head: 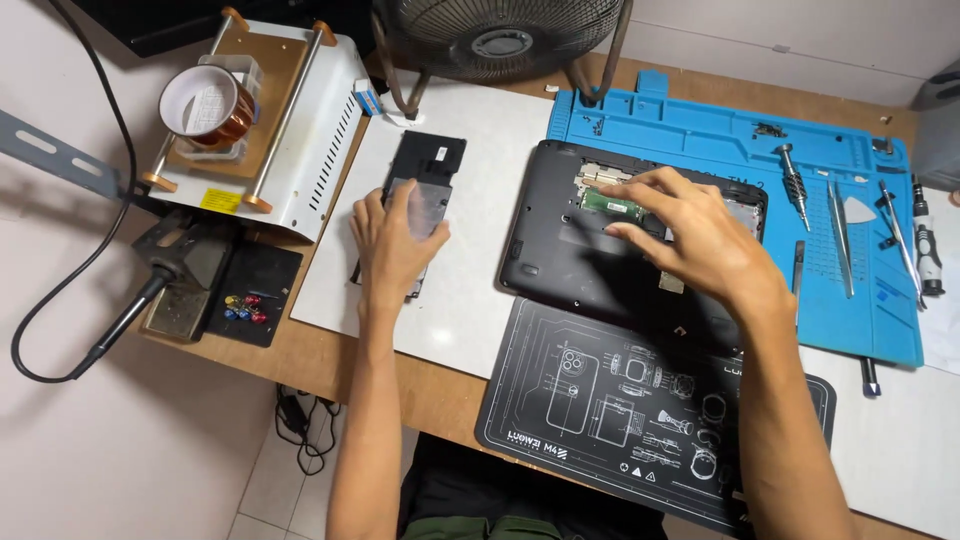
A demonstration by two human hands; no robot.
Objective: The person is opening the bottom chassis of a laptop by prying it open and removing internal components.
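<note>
A black laptop (560,250) lies upside down, partly on a blue work mat (700,125), with an open bay near its far edge. My right hand (690,235) rests over that bay, its fingertips on a green memory module (610,203). My left hand (395,245) lies flat on a black cover panel (428,165) that sits on a white board (480,130) to the left of the laptop. Whether either hand actually grips its part is unclear.
A black printed mat (600,400) lies at the near edge. Screwdrivers, tweezers (840,235) and a pick lie on the blue mat's right side. A white machine (300,130) carrying a tape roll (205,105) stands far left, a fan (500,35) behind, a black cable (60,310) left.
</note>
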